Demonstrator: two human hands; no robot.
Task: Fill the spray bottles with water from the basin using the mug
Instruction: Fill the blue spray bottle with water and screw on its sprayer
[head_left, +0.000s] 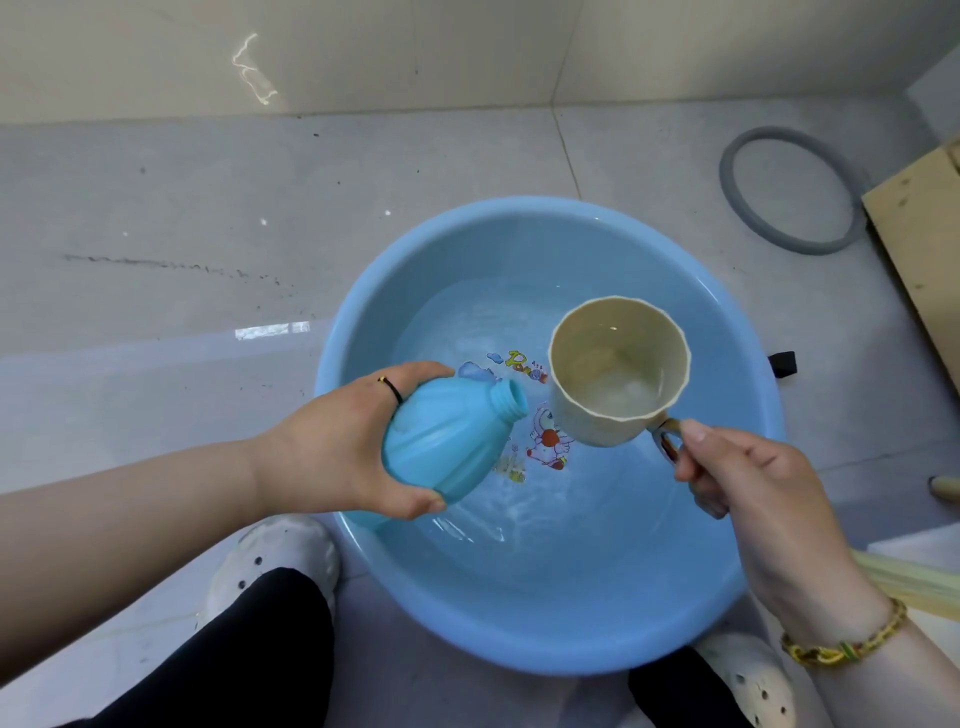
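Note:
A round blue basin (519, 639) with water and cartoon prints on its bottom stands on the floor. My left hand (332, 447) grips a light blue spray bottle (447, 436) without its cap, tilted over the basin with the open neck pointing right. My right hand (737, 467) holds a cream mug (618, 364) by its handle, just right of the bottle's neck. A little water lies in the mug's bottom.
A grey ring (789, 192) lies on the tiled floor at the back right, beside a wooden board (919, 244). The wall runs along the back. My two white shoes (275, 566) and dark trouser legs flank the basin's near side.

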